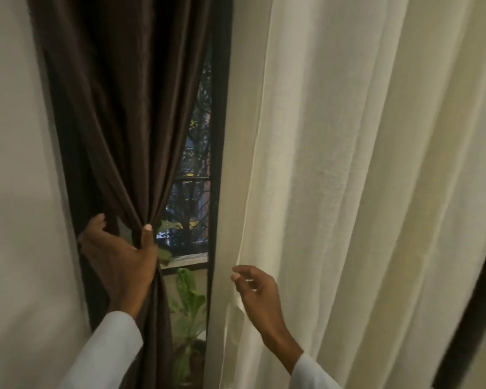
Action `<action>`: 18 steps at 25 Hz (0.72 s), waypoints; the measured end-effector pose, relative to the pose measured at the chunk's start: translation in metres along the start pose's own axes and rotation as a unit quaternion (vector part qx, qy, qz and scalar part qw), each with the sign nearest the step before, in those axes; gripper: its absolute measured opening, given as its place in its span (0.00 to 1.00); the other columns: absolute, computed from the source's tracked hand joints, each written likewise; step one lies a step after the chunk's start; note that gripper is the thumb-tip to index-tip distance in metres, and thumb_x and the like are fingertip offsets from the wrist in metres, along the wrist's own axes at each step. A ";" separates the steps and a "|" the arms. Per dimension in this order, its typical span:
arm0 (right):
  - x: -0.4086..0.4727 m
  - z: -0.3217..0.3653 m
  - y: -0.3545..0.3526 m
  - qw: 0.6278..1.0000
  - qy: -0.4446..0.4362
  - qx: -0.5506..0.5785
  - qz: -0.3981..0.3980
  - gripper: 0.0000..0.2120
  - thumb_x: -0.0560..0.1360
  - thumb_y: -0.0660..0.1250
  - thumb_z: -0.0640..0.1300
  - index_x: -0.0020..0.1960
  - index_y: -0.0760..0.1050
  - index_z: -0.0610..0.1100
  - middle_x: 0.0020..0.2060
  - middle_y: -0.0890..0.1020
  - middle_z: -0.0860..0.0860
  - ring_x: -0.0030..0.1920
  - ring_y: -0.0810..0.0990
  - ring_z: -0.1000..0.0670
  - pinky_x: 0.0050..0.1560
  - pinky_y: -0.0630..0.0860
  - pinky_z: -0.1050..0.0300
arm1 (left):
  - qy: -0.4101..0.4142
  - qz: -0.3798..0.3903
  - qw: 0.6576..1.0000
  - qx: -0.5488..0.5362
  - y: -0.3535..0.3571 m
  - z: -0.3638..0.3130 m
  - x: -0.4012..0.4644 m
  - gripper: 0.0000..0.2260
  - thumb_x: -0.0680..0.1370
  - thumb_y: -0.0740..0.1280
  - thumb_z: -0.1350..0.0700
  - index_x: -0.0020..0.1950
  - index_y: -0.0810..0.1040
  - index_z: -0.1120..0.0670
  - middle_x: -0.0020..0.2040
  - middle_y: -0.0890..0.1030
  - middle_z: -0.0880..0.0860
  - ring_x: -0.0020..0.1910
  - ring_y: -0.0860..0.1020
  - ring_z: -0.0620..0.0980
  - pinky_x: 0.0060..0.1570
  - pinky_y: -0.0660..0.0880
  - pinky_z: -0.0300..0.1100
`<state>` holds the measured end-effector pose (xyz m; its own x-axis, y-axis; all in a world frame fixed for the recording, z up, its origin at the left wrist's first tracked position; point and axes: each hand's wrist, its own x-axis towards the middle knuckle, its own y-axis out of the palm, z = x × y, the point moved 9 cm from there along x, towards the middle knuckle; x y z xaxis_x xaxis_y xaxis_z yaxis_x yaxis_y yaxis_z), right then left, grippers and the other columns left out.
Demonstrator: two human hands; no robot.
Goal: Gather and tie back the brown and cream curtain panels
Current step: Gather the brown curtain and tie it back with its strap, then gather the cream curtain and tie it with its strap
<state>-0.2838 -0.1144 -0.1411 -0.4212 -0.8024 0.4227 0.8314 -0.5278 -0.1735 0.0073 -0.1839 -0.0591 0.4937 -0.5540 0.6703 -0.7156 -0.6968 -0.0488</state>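
The brown curtain point(115, 108) hangs at the left, pinched into a narrow bunch at waist height. My left hand point(121, 254) wraps around that bunch, thumb on its right side and fingers behind its left edge. The cream curtain point(348, 164) hangs loose over the right half of the view. My right hand point(256, 293) is at the cream panel's left edge, fingers curled and touching the fabric; whether it pinches the edge is hard to tell.
Between the panels a dark window frame point(216, 164) shows glass with a railing and greenery outside. A leafy potted plant point(187, 310) stands low behind the glass. A pale wall point(11, 192) is at the left. A dark diagonal bar point(469, 313) crosses the lower right corner.
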 end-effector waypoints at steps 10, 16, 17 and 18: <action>0.026 -0.033 -0.096 0.994 0.077 -0.061 -0.053 0.19 0.73 0.71 0.59 0.61 0.76 0.53 0.52 0.81 0.60 0.51 0.81 0.58 0.53 0.80 0.55 | -0.026 0.426 0.900 -0.088 0.179 -0.075 -0.126 0.32 0.74 0.70 0.43 0.73 0.61 0.49 0.70 0.68 0.49 0.65 0.69 0.47 0.62 0.69 0.47; 0.088 -0.033 -0.060 0.992 0.071 -0.064 0.083 0.60 0.56 0.71 0.76 0.78 0.47 0.54 0.78 0.55 0.54 0.76 0.59 0.50 0.72 0.64 0.47 | -0.115 0.433 0.881 -0.150 0.195 -0.051 -0.147 0.11 0.79 0.64 0.47 0.52 0.79 0.52 0.49 0.83 0.52 0.52 0.81 0.51 0.53 0.77 0.47; 0.091 -0.029 -0.052 0.991 0.055 -0.080 0.093 0.61 0.56 0.70 0.77 0.78 0.47 0.54 0.78 0.55 0.55 0.76 0.59 0.50 0.72 0.64 0.47 | -0.110 0.439 0.879 -0.152 0.192 -0.047 -0.154 0.05 0.79 0.67 0.53 0.53 0.78 0.51 0.50 0.83 0.49 0.53 0.81 0.49 0.51 0.76 0.41; 0.094 -0.025 -0.046 0.991 0.034 -0.094 0.092 0.58 0.57 0.69 0.77 0.77 0.49 0.54 0.76 0.60 0.55 0.74 0.62 0.51 0.70 0.66 0.48 | -0.101 0.451 0.876 -0.136 0.187 -0.047 -0.161 0.10 0.77 0.69 0.59 0.57 0.76 0.49 0.53 0.81 0.46 0.53 0.80 0.47 0.49 0.75 0.35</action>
<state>-0.3704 -0.1724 -0.1158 -0.2978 -0.9036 0.3079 0.8172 -0.4080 -0.4071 -0.2291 -0.2033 -0.1414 -0.2748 -0.9123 0.3037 -0.9379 0.1847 -0.2937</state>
